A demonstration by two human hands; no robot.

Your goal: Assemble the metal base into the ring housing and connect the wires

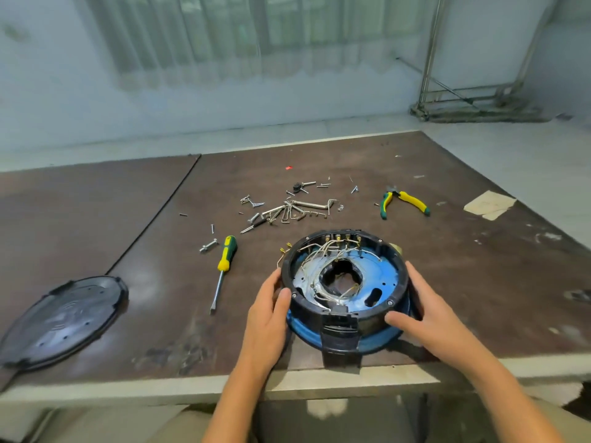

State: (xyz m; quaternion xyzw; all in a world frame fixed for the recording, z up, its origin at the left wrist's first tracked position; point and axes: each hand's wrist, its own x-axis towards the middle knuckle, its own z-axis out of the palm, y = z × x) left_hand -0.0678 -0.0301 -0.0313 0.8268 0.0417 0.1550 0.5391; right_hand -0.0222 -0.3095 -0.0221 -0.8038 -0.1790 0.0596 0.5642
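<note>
Head view: the left hand (271, 310) and right hand (428, 314) each cup a side of the ring housing (374, 322) between them, thumbs on its near edge and fingers wrapped behind. The metal base (385, 273) already lies inside it. I would press down evenly with both palms and keep the loose wires (323, 254) between the hands clear of the rim

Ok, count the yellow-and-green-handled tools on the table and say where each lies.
2. The screwdriver lies on the table left of the ring housing; the pliers lie farther back on the right. Another could be hidden behind the housing.
</note>
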